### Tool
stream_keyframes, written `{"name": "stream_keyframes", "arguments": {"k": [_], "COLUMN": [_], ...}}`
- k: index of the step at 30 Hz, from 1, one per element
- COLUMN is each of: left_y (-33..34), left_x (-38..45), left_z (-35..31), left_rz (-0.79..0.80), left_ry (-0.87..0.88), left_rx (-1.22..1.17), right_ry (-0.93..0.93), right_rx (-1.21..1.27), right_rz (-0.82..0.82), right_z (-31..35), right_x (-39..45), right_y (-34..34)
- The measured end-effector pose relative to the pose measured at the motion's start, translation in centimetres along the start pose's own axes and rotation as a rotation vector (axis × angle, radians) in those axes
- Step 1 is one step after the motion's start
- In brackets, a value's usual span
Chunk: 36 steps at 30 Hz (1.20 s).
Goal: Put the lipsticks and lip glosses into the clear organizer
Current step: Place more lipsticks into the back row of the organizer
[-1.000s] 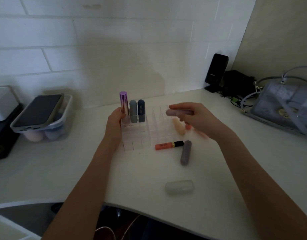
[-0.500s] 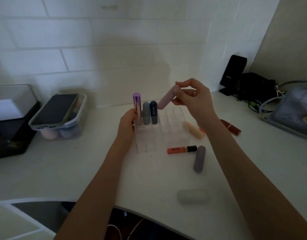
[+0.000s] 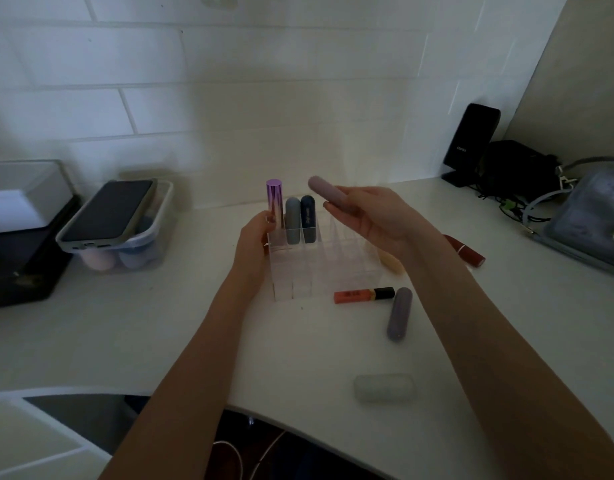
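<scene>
A white tabletop (image 3: 125, 341) runs along a white tiled wall in dim light. Over the clear organizer (image 3: 319, 258) the right hand (image 3: 378, 220) has its grip curled round a mauve lipstick (image 3: 328, 195), tilted, its rounded end pointing up and left above the organizer's back row. The left hand (image 3: 255, 244) holds the organizer's left wall, thumb against it. In the back row's left slots stand a purple metallic tube (image 3: 274, 206), a grey lipstick (image 3: 293, 220) and a navy lipstick (image 3: 308, 219), upright. Just right of the organizer's front lies an orange lip gloss (image 3: 364, 294), a grey-purple lipstick (image 3: 399, 318) beside it; a red gloss (image 3: 466, 251) and a pale peach tube (image 3: 392, 265) lie to the organizer's right, a whitish capsule (image 3: 383, 388) well in front. Left of the organizer a phone (image 3: 108, 209) rests on a plastic tub (image 3: 149, 251)
</scene>
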<state>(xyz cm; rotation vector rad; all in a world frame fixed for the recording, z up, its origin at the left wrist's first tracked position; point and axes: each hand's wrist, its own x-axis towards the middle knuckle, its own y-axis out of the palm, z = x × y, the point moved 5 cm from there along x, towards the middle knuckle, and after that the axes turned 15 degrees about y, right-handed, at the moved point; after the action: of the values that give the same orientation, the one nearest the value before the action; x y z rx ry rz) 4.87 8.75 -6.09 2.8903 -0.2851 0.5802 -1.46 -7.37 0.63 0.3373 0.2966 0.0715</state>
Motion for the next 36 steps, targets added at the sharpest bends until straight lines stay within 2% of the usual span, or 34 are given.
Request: {"name": "stream_keyframes", "arguments": {"k": [4, 10, 13, 16, 21, 24, 30, 36], "left_y": [-0.1, -0.3, -0.4, -0.5, -0.4, -0.3, -0.1, -0.3], "left_x": [0.1, 0.2, 0.3, 0.5, 0.1, 0.0, 0.0, 0.1], "left_z": [0.3, 0.6, 0.9, 1.2, 0.9, 0.5, 0.4, 0.3], "left_rz": [-0.020, -0.017, -0.023, -0.014, 0.036, -0.016, 0.015, 0.013], "left_ry": [-0.024, -0.057, -0.093, -0.110, -0.051, -0.080, -0.060, -0.031], "left_rx": [-0.028, -0.034, -0.045, -0.056, -0.004, -0.050, -0.052, -0.003], "right_ry": [0.057, 0.127, 0.115, 0.018, -0.218, -0.347, -0.385, -0.448], "right_rx": [0.229, 0.214, 0.066, -0.102, -0.518, -0.571, -0.535, -0.794], "right_rz": [0.096, -0.059, -0.064, -0.117, -0.422, -0.499, -0.434, -0.442], "right_z": [0.1, -0.5, -0.6, -0.4, 0.7, 0.9, 0.6, 0.1], "right_x": [0.2, 0.5, 0.4, 0.0, -1.0, -1.1, 0.0, -0.2], "right_y": [0.7, 0.3, 0.3, 0.4, 1.0, 0.7, 0.4, 0.9]}}
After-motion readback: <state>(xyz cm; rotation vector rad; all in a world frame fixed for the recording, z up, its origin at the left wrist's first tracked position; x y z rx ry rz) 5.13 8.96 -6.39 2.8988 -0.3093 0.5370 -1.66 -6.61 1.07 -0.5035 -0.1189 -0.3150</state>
